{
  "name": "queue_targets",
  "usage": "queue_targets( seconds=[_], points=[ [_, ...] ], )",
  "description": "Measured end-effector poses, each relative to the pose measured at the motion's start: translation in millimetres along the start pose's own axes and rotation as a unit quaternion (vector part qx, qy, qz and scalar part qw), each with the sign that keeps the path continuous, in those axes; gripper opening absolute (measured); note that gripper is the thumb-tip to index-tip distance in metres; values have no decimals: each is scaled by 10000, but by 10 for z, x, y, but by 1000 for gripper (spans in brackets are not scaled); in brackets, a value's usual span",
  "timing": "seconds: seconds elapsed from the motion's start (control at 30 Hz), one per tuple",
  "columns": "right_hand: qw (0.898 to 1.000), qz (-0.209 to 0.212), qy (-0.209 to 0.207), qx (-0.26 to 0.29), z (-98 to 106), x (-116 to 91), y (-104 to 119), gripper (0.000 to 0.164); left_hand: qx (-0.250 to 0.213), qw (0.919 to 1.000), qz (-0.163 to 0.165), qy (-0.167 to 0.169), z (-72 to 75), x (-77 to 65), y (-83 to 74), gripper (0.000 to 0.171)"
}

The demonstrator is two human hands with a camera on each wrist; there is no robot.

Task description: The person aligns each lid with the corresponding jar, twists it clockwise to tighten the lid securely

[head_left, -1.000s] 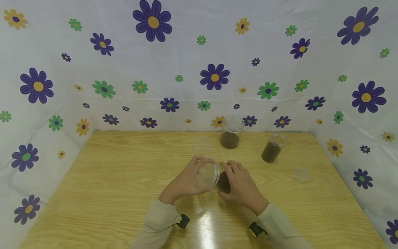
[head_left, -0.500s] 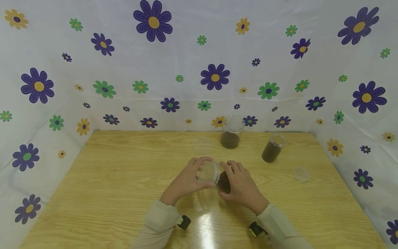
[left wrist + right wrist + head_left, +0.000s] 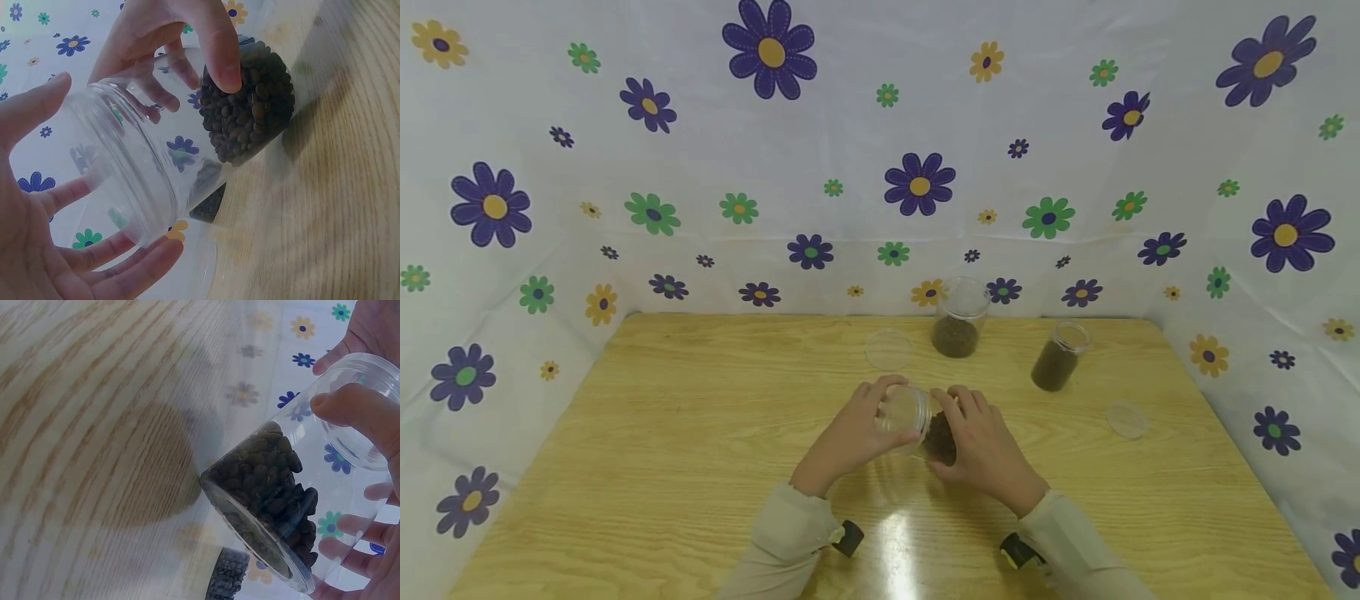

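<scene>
A clear glass jar (image 3: 939,439) partly filled with dark coffee beans (image 3: 250,106) is tilted above the middle of the table, its mouth end toward the left. My right hand (image 3: 985,446) grips the jar's body, thumb on the near side and fingers round the far side. At the mouth end my left hand (image 3: 853,429) holds the clear lid (image 3: 901,412), with thumb and fingers spread round its edge. In the right wrist view the jar's bottom edge (image 3: 250,534) is right at the tabletop, and the beans have slid to that lower end.
A wide open jar (image 3: 955,333) of dark contents stands at the back, beside a flat clear lid (image 3: 889,350). Further right is a narrower open jar (image 3: 1055,367) with dark contents, and another clear lid (image 3: 1127,421) lies nearby. Flowered cloth (image 3: 850,150) encloses the wooden table (image 3: 700,433).
My left hand has turned slightly on the lid, its thumb shifting up and to the right. My right hand and the jar have stayed almost still.
</scene>
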State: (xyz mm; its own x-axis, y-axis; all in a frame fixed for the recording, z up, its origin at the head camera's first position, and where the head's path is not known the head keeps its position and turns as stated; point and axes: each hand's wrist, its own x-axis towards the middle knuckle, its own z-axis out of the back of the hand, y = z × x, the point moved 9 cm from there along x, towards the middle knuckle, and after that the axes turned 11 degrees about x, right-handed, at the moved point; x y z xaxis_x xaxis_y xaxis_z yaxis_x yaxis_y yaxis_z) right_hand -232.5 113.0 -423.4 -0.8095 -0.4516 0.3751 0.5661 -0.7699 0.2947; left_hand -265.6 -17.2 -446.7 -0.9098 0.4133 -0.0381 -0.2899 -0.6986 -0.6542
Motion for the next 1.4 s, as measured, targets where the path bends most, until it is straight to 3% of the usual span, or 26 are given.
queue_targets(
  seconds=[0.2, 0.3, 0.43, 0.57, 0.97, 1.4],
  points=[
    [10000, -6, -15, -2, -3, 0, -10, 94, 108, 9999, -76, 63, -7, -14, -4, 77],
    [10000, -17, -29, 32, 1, 0, -13, 94, 137, 9988, -463, 79, 9, -27, -43, 83],
    [10000, 1, -31, 39, 8, -2, -10, 94, 299, 9916, -1257, -37, 52, -39, -137, 88],
    [10000, 20, -29, 37, 11, -3, -7, 93, 456, 9860, -1596, -182, 84, -45, -188, 84],
    [9999, 96, -27, -66, -3, -2, -5, 95, 692, 9796, -1873, -221, 86, -49, -210, 73],
    [9999, 118, -54, -77, 8, 1, 18, 94, 364, 9877, -1512, -166, 89, -38, -164, 73]
  ],
)
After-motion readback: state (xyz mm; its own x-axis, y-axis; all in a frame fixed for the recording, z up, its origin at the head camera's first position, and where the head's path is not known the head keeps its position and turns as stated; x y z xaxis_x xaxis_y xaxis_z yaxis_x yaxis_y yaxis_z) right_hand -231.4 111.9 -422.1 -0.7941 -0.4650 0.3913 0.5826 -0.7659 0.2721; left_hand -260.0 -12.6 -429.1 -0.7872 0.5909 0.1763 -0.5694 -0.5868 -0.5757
